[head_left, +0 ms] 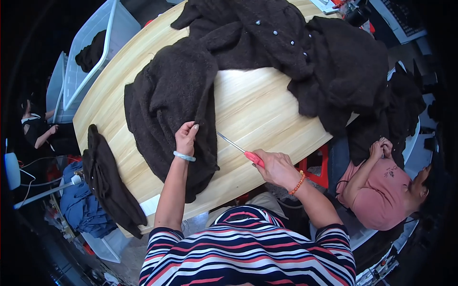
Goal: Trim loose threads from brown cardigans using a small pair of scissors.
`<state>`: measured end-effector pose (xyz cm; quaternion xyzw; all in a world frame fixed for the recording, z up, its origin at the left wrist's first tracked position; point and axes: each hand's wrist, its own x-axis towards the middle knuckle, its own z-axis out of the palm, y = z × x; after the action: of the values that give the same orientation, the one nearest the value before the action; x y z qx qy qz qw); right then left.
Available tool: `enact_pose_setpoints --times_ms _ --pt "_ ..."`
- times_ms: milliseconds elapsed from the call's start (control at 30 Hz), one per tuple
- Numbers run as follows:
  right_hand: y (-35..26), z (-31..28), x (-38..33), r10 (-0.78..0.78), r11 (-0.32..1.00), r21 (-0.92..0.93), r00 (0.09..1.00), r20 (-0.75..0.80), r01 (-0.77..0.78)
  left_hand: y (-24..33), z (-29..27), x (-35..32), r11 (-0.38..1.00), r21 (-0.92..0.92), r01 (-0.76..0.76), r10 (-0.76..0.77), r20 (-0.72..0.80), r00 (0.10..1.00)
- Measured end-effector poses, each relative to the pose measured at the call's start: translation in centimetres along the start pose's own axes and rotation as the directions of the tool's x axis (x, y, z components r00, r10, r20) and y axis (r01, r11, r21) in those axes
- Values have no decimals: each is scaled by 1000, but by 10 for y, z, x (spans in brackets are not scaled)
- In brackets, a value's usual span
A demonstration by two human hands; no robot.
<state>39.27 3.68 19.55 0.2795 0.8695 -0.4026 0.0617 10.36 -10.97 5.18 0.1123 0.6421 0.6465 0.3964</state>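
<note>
A dark brown knitted garment (171, 90) lies bunched on the wooden table in front of me. My left hand (186, 136), with a pale bangle at the wrist, pinches a bit of this garment near its right edge. In my right hand (276, 168) is a red-handled tool (234, 144) with a thin metal shaft. Its tip points up and left, toward the garment's edge and just short of it. Whether the tip is hooked or pointed is too small to tell. My right wrist wears an orange beaded bracelet.
More dark garments (348, 66), one with shiny buttons, cover the table's far side. Another dark garment (107, 176) hangs over the left edge beside blue cloth (86, 205). Clear plastic bins (102, 57) stand at far left. A person in pink (377, 190) sits at right, another at far left.
</note>
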Motion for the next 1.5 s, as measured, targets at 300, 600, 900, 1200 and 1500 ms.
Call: enact_pose_setpoints --times_ms 300,600,900,1200,1500 --pt "-18 4 33 9 986 -165 993 116 10 -1 -1 -16 967 -239 84 -64 92 994" --pt "-21 3 34 -18 991 -131 986 163 40 -2 6 -17 931 -357 74 -67 34 997" --pt "-32 13 21 -112 973 -180 980 164 142 -23 -4 -8 970 -241 33 -43 -37 998" --pt "-34 5 10 -84 978 -157 949 303 136 -50 -22 -12 852 -446 274 -140 311 940" --pt "-24 -2 8 6 974 -219 963 271 55 -51 4 -28 916 -353 191 -181 61 982"
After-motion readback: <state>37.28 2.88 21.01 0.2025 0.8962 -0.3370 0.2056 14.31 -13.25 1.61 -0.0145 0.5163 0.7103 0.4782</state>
